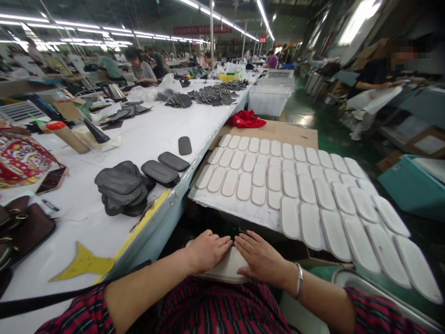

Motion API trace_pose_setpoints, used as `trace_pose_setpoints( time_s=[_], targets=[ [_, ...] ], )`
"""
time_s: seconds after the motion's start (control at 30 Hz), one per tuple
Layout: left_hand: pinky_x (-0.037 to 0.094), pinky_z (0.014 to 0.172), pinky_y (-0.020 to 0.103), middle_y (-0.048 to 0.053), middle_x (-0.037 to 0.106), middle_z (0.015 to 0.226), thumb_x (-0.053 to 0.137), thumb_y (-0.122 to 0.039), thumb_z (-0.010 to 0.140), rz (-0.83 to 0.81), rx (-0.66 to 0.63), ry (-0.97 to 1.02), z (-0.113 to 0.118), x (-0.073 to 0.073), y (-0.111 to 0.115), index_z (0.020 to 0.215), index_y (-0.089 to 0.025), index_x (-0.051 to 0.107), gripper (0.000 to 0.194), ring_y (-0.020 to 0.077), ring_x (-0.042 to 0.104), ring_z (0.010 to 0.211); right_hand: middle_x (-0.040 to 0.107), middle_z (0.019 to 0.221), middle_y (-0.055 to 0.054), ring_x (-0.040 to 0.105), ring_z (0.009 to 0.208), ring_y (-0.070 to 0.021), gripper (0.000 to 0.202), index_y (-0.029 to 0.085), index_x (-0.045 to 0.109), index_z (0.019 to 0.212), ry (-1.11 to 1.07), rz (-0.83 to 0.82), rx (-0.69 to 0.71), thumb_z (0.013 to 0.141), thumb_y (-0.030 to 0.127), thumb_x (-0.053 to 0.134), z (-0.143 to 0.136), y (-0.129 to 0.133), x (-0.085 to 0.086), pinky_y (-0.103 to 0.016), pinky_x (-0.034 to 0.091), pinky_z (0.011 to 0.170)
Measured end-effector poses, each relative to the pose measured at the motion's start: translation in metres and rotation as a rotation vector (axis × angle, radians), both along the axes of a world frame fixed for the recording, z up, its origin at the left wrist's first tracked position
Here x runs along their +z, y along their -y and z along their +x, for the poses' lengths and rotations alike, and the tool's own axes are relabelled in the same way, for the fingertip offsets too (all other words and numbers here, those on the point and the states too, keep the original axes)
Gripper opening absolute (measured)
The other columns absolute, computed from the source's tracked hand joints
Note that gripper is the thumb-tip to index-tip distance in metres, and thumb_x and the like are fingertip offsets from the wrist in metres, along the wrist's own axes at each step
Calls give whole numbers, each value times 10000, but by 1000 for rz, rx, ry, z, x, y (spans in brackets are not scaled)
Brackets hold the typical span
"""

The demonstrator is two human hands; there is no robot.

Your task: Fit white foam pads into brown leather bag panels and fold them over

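A white pad with rounded corners (229, 268) lies on my lap, partly covered by my hands. My left hand (209, 250) rests on its left side, fingers close together and stretched toward the middle. On the right side lies my right hand (259, 257), fingers extended flat and thumb apart on the white surface. The fingertips of both hands nearly meet over the pad's far part. Something small and dark (239, 230) shows just beyond them; I cannot make out what it is. Neither hand visibly grips anything.
Rows of white oval pads (306, 188) cover a low board on my right. Dark grey oval pads (120, 185) are piled on the white table (139, 125) at left, near a yellow cutout (83, 264). A red cloth (246, 119) lies beyond the rows. Co-workers sit farther off.
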State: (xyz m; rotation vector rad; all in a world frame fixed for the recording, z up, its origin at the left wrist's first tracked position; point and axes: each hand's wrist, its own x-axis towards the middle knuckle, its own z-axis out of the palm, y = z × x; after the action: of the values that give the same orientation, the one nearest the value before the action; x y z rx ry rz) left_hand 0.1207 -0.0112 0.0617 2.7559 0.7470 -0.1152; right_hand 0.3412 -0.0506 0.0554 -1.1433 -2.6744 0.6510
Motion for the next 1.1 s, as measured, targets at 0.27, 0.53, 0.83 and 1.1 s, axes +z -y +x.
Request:
trace_pose_setpoints(
  time_s=[0.27, 0.53, 0.83, 1.1],
  targets=[
    [329, 1010, 319, -3, 521, 1281, 580, -189, 703, -556, 409, 233, -88, 5, -33, 1358, -279, 285, 724, 181, 463, 1178, 558, 1210, -125, 589, 997, -201, 606, 146, 563, 1157, -425, -1017, -405, 879, 573, 235, -10, -81, -29, -383, 434, 905],
    [406, 947, 292, -2, 554, 1241, 594, -270, 740, -649, 522, 410, -117, -15, -22, 1217, -278, 512, 483, 169, 515, 1116, 577, 1196, -79, 513, 1112, -240, 731, 199, 577, 1175, -39, -895, 22, 809, 694, 182, -79, -102, -39, -372, 339, 1000],
    [374, 997, 307, 59, 539, 1260, 539, -264, 778, -350, 298, 303, -121, -11, -22, 1238, -213, 501, 464, 183, 500, 1150, 610, 1116, -102, 557, 1012, -225, 624, 172, 589, 1104, -17, -616, 213, 893, 549, 139, -111, -102, -28, -360, 400, 916],
    [403, 957, 328, 62, 543, 1254, 523, -260, 784, -243, 268, 179, -110, 4, -21, 1212, -234, 522, 429, 203, 526, 1119, 568, 1210, -59, 529, 1085, -210, 645, 230, 493, 1257, -30, -983, 61, 860, 622, 171, -85, -106, -24, -360, 378, 959]
  ],
)
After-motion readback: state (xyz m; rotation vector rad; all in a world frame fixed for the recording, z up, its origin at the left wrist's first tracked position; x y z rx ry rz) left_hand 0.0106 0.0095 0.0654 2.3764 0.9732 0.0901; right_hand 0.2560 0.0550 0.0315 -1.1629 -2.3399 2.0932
